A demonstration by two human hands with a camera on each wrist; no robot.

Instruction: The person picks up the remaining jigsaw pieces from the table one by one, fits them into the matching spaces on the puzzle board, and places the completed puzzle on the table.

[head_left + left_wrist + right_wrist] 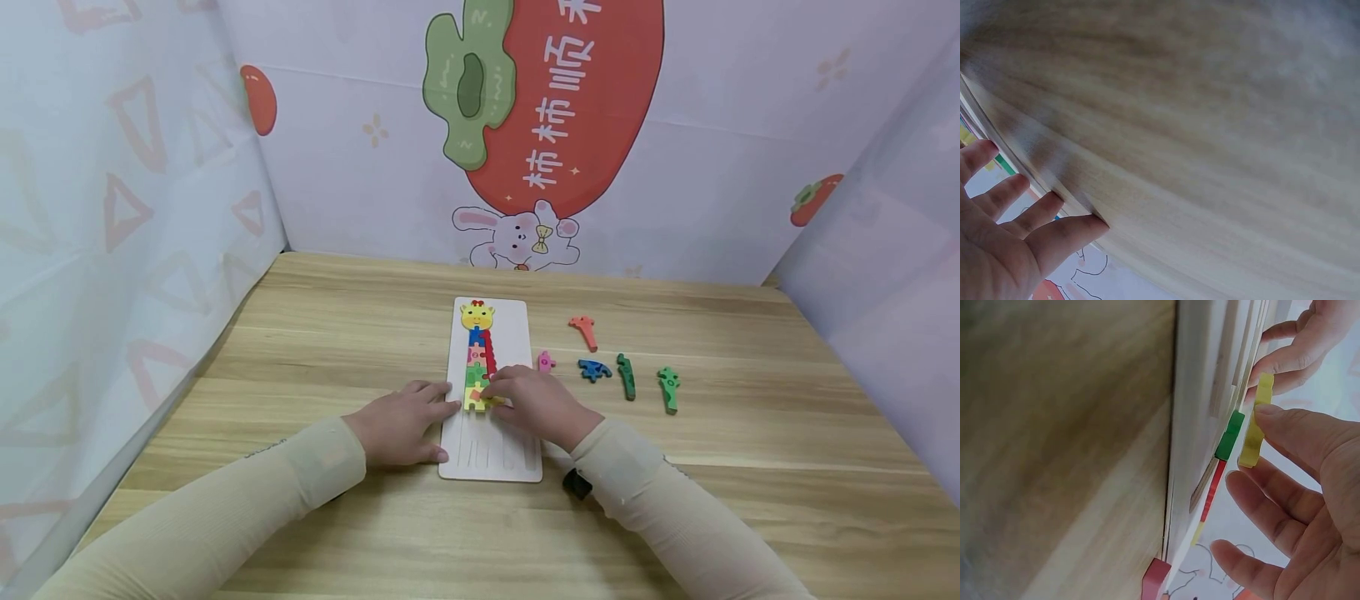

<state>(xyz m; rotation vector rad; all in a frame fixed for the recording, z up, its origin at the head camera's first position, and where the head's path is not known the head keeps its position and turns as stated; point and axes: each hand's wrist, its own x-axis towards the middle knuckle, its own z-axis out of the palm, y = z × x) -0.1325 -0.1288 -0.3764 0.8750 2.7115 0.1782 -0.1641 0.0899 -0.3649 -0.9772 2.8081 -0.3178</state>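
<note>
— Pinching yellow piece (1252, 440) with right hand (542, 404), thumb against fingertips.
— Lying where, relative to grip?
— Poking out just left of fingertips, over board (512, 321), directly below green segment (477, 375). Seated or slightly raised: can't tell.
— And with left hand (397, 423)?
— Holding nothing; touching board's left edge with spread fingers.
— Anything else?
— Yes, loose pieces (594, 370) in orange, pink, blue, green on table (337, 317), right of board.

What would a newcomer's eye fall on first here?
Probably the large red fruit printed on the backdrop behind the table. Next, the giraffe puzzle on the white board, where the right hand pinches a yellow piece. Loose coloured pieces lie right of the board.
</note>
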